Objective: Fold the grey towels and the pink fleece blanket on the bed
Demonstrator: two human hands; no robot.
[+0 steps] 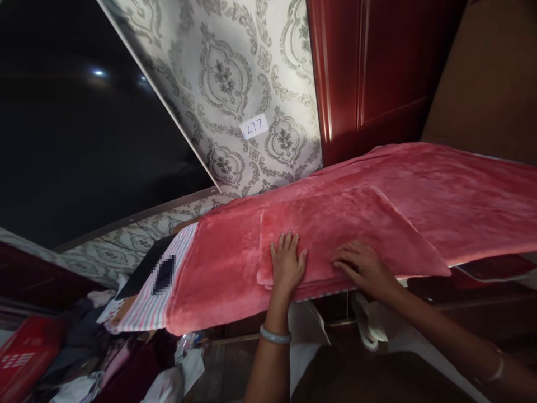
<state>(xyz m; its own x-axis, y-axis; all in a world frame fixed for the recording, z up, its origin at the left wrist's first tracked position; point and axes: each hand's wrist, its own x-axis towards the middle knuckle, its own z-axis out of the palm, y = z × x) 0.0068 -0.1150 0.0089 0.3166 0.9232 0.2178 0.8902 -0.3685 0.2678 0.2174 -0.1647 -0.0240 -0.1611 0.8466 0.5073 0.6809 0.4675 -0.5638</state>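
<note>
A folded piece of pink plush cloth (319,224) lies on a larger pink plush cover (226,257) spread along a long surface. My left hand (288,263) rests flat near the left edge of the folded piece, fingers spread, a pale bangle on its wrist. Farther right, my right hand (363,266) is over the same folded piece, its fingers bent and slightly apart. Nothing shows in its grasp. A striped cloth (146,308) shows at the cover's left end, with a blurred dark object (164,275) on it.
A large black screen (96,123) stands at the left against patterned wallpaper (226,73) bearing a paper label (254,126). A dark red door panel (373,61) rises behind the cover. Below left are piled clothes (138,364) and a red plastic basket (31,347).
</note>
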